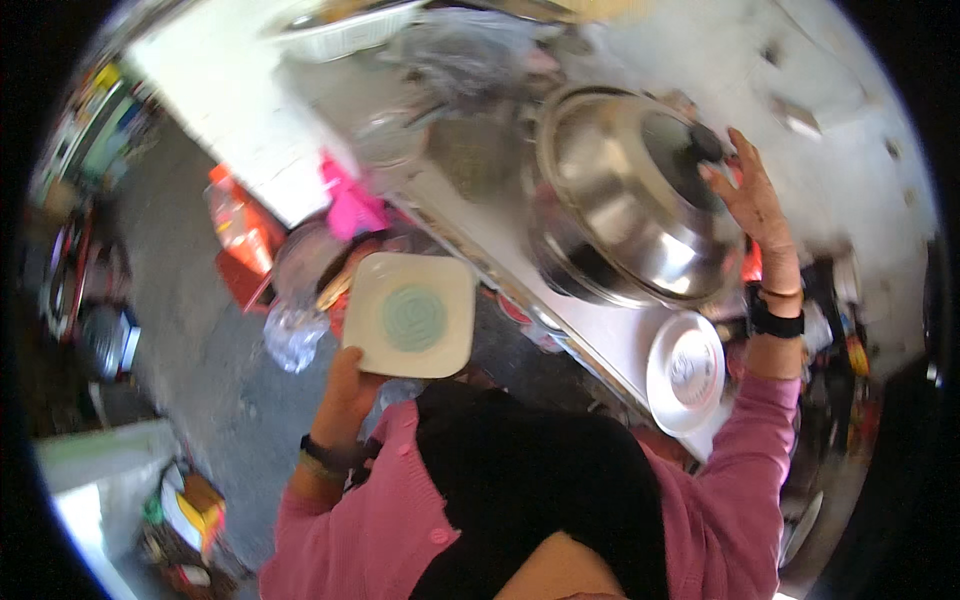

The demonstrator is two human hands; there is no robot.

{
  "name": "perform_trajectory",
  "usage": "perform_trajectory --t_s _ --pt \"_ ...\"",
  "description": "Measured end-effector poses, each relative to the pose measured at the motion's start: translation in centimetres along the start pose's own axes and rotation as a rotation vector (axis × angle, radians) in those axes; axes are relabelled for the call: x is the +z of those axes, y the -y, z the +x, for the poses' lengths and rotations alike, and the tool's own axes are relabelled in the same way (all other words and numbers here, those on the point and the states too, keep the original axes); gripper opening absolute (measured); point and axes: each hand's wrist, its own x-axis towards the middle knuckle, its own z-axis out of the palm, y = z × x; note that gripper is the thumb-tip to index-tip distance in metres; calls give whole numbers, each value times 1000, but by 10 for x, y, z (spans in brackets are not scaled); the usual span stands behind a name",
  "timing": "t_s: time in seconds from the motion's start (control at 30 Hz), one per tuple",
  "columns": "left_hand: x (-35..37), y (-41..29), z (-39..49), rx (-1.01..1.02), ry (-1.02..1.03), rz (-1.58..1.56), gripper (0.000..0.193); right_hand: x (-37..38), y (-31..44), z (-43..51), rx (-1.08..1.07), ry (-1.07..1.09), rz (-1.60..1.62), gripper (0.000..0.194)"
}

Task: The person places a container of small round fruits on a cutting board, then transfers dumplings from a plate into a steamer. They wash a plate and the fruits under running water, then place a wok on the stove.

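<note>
My left hand [352, 386] grips the lower left corner of a cream square dish [360, 322] with a greenish round pattern in its middle. At the right, my right hand [750, 191] is raised beside the black knob [706, 142] of a pot lid, fingers apart; whether a fingertip touches the knob is unclear. The domed metal lid [607, 180] sits tilted in view on a large steel pot [559, 259]. A white oval-looking plate [685, 375] lies near the pot on the white counter.
The counter edge [517, 289] runs diagonally past me. Beyond it are a clear plastic bag [457, 56] and a white plastic basket [349, 34]. A pink cloth-like item [352, 202], an orange-capped bottle [236, 217] and a plastic bag [295, 336] are at the left.
</note>
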Motion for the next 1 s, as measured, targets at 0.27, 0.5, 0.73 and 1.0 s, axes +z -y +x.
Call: perform_trajectory --t_s 0.27,0.5,0.73,1.0 --pt "19 16 58 -182 77 94 62 -23 -152 -184 449 -361 -154 52" --pt "66 61 91 -456 326 345 57 86 -165 -421 1152 -264 275 42" --pt "177 156 73 -491 785 662 48 127 -131 -580 1163 -59 359 37" --pt "328 346 52 -683 897 520 44 130 -77 -866 1078 420 -18 36"
